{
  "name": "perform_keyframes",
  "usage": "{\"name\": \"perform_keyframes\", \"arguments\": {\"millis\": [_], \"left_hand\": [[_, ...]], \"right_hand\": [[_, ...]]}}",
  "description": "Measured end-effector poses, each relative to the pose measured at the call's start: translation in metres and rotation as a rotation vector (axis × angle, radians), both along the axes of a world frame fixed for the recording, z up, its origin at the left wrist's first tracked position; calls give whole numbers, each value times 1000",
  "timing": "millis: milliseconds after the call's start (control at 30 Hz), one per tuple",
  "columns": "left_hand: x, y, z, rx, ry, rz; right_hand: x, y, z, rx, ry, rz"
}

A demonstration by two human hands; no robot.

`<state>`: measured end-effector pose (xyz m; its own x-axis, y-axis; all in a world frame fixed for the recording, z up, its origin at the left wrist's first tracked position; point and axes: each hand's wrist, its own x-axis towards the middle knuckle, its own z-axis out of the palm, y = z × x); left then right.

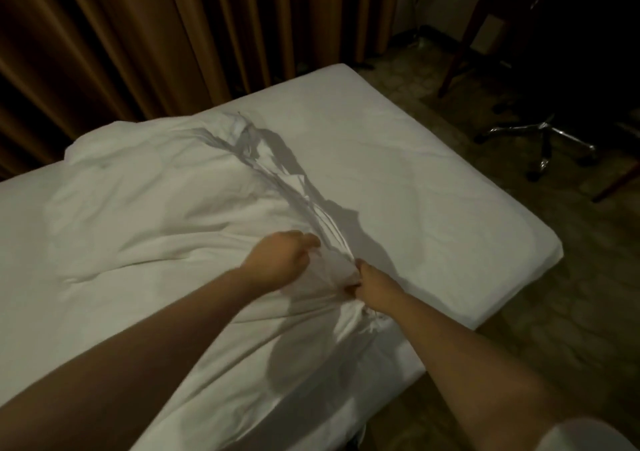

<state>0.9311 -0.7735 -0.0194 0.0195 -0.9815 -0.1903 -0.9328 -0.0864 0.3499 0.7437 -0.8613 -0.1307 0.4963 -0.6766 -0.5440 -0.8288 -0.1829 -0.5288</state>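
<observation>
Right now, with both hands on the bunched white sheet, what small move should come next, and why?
Probably slide the left hand and right hand apart along the cloth. Both grip the white sheet close together, so it bunches into a ridge of folds running away from them, while the mattress to the right is not under it.

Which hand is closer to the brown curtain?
Left. The left hand grips the white sheet on the curtain side; the right hand pinches the same sheet beside it, farther away.
</observation>
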Motion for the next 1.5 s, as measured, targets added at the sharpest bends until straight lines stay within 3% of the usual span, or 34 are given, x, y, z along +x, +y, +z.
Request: {"name": "perform_keyframes", "arguments": {"millis": [133, 233, 367, 500, 600, 767, 867, 1000, 1067, 1133, 1233, 1300, 1433, 1500], "left_hand": [[43, -7, 14, -334, -278, 103], [55, 0, -2, -243, -434, 154], [64, 9, -27, -169, -373, 271], [73, -8, -50, -57, -329, 318], [68, -23, -64, -41, -309, 378], [72, -66, -45, -375, -320, 548], [86, -84, -40, -577, -420, 592], [117, -105, -25, -662, -572, 597], [140, -121, -13, -596, -613, 623], [168, -141, -2, -409, -585, 718], [205, -168, -1, 119, -447, 976], [219, -175, -20, 404, -388, 1008], [228, -176, -62, 473, -381, 995], [241, -175, -72, 423, -316, 1049]], "right_hand": [[17, -1, 36, -154, 186, 81], [59, 0, 77, -277, -75, 157], [124, 2, 102, -264, -355, 236], [156, -32, 81, -197, -392, 174], [172, -75, 67, -247, -384, 263], [223, -154, 60, -134, -337, 378], [259, -187, 57, -74, -249, 453], [308, -209, 53, 15, -205, 511], [333, -217, 48, 51, -179, 489], [352, -222, 41, 115, -177, 421], [373, -225, 28, 140, -180, 379], [390, -230, 18, 148, -194, 355], [431, -232, 8, 328, -268, 48], [448, -234, 8, 277, -243, 151]]}}
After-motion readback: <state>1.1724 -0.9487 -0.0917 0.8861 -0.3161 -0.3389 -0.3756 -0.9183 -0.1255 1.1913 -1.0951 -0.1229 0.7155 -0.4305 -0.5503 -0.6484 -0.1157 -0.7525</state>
